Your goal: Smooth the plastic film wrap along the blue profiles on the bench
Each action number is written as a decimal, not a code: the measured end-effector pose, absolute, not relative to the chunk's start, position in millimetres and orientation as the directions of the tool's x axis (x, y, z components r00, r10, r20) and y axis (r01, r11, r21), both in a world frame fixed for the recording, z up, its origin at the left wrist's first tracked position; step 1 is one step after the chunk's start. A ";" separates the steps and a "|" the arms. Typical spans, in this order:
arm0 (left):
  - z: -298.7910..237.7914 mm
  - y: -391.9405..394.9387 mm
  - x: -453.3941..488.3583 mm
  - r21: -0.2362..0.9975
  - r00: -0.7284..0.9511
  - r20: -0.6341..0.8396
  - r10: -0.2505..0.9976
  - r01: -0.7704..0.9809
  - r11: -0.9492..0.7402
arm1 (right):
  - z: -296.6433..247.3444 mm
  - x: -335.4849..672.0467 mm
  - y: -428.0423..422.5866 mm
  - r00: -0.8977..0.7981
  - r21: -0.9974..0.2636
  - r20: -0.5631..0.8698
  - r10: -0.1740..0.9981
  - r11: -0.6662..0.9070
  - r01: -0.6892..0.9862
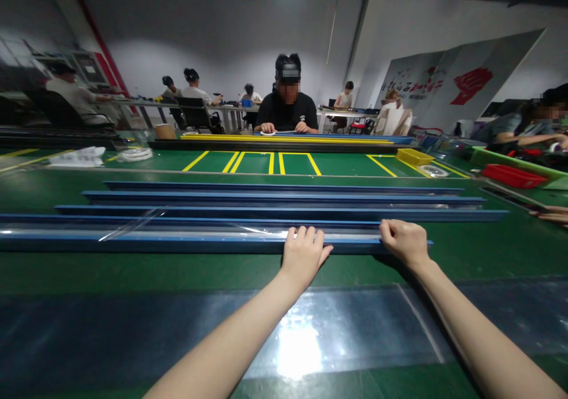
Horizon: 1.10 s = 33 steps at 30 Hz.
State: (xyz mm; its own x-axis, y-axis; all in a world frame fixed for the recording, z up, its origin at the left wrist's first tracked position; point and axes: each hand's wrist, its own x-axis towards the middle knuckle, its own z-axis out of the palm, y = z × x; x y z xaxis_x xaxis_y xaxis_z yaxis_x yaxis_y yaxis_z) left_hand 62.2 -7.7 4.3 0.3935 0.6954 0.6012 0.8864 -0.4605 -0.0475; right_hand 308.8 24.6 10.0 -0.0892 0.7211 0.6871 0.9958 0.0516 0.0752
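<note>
A long blue channel-shaped profile (190, 244) lies across the green table, with shiny clear film (248, 231) along its inside. My left hand (306, 251) is hooked over its near wall, fingers on the inner side and thumb stretched out along the front. Close to the profile's right end, my right hand (406, 240) is closed in a fist against it; whatever the fingertips pinch is hidden. Behind lie several more blue profiles (284, 212), parallel to the first. A loose clear strip (133, 224) crosses the profiles at left.
A wide transparent sheet (177, 328) lies in front of me on the green table (248, 272). Farther off are a yellow tray (413, 157), a red tray (515, 176) and black and yellow bars (284, 143). A person in black (287, 112) sits opposite; another person's hand (554, 214) is at right.
</note>
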 end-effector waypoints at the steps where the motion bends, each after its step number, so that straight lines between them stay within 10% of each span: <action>1: 3.8 -7.4 62.5 -0.047 0.395 0.599 0.697 0.886 -0.462 | 9.6 308.8 24.6 -0.087 0.074 0.682 0.726 0.051 0.996; 33: 3.2 -7.1 63.6 -0.017 0.396 0.559 0.728 0.884 -0.468 | 13.0 304.3 22.7 -0.033 -0.006 0.616 0.787 0.046 0.999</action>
